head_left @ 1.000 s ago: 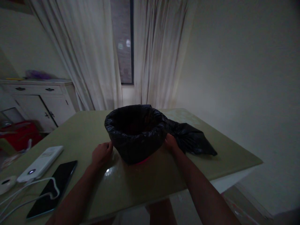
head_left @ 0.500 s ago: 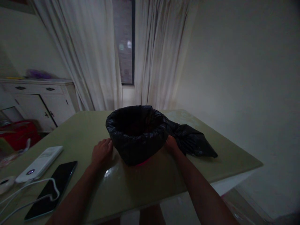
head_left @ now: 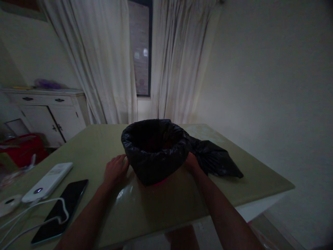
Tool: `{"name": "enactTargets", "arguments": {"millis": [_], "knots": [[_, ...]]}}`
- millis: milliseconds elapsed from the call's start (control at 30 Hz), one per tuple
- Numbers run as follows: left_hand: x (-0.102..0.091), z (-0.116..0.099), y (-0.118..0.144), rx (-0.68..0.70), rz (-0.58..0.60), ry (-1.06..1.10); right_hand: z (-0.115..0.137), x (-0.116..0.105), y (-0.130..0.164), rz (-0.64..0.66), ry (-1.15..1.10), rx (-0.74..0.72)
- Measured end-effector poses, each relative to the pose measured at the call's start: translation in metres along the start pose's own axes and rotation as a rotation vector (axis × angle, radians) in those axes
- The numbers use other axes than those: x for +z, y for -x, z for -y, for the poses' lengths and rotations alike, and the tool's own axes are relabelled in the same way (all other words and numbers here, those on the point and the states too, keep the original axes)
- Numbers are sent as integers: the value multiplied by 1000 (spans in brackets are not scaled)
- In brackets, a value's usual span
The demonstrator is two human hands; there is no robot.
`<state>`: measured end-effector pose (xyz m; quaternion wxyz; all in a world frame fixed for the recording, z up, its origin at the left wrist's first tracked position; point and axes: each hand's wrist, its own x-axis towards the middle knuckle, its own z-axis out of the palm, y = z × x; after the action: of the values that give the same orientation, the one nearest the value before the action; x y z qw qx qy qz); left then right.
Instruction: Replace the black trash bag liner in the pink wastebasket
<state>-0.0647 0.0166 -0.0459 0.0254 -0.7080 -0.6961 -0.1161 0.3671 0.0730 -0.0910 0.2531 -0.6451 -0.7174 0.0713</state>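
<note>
Bag (head_left: 158,170): black plastic, in the middle of the green table (head_left: 104,139), around a container (head_left: 161,181) whose pinkish-red edge shows only low down; inside too dark to read.
Rim (head_left: 140,151): plastic already turned over it all round, so the lining looks largely done.
Loose end (head_left: 218,161): bunched at three o'clock from the bag, trailing on the table; this slack seems the part left unsettled.
Left hand (head_left: 116,169): at eight o'clock, close against the bag's side, fingers bent; cannot tell whether they pinch plastic.
Right hand (head_left: 191,161): at four o'clock, beside the bunched slack, fingers hidden behind the bag; cannot tell whether they grip.
Near table edge: at eight o'clock, black phone (head_left: 74,192), white device (head_left: 49,182) and white cable (head_left: 47,201).
Beyond: curtains (head_left: 177,69) and window (head_left: 142,48) towards twelve, pale cabinet (head_left: 65,121) at ten.
</note>
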Motion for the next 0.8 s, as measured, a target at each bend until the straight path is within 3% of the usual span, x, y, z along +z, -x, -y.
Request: {"name": "enactTargets", "arguments": {"millis": [133, 367, 567, 733, 800], "knots": [[10, 0, 3, -24, 2, -80, 1, 1, 0, -6, 13, -3], [7, -1, 5, -39, 38, -15, 5, 0, 1, -23, 38, -152], [13, 5, 0, -36, 27, 49, 10, -5, 2, 43, 52, -69], [12, 6, 1, 68, 132, -55, 12, -6, 4, 11, 29, -84], [12, 4, 2, 37, 106, -58, 14, -8, 5, -15, 20, -84]]}}
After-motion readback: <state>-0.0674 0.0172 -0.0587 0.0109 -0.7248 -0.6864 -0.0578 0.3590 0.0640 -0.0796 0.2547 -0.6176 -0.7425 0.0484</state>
